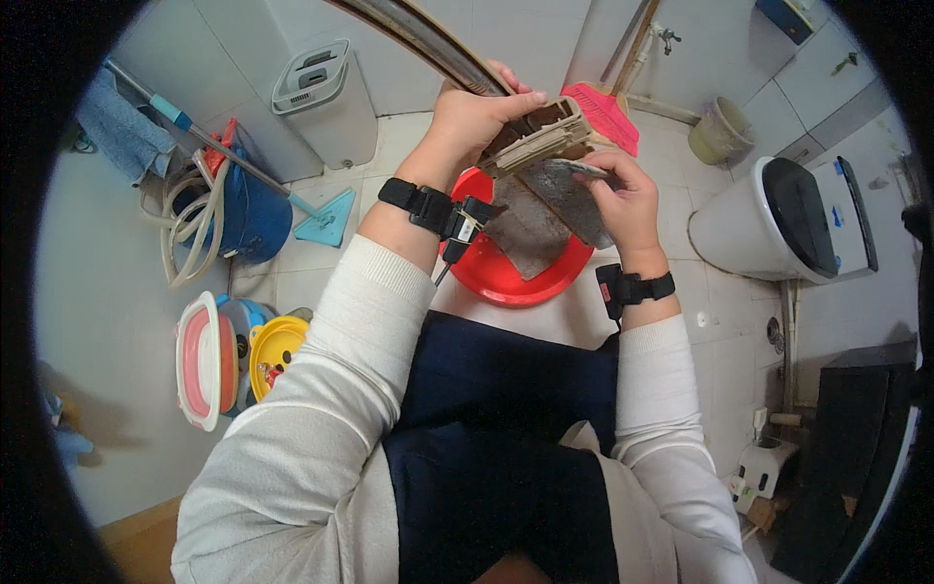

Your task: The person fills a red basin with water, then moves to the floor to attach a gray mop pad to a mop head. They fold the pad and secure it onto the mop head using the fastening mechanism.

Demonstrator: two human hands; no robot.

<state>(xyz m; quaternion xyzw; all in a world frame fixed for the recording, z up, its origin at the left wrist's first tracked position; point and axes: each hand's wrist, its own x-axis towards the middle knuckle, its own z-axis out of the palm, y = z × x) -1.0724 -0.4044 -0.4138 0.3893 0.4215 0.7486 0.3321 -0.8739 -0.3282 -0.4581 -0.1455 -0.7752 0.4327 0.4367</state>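
My left hand (465, 122) is closed round the lower end of a long pole (418, 34), next to the beige plastic head (537, 141) of what looks like a flat mop. From under that head hangs a dirty grey mop pad (530, 229), over a red basin (506, 284) on the floor. With thumb and fingers, my right hand (628, 200) pinches the pad's upper right edge. How far the pad is still attached to the head is hidden.
A grey-white bucket (345, 117) stands behind on the left, near a blue bucket (258, 219) with a hose and a triangular blue mop (326, 222). Yellow and pink basins (199, 360) sit left. A pink broom (603, 112) is behind; a white bin (754, 229) stands right.
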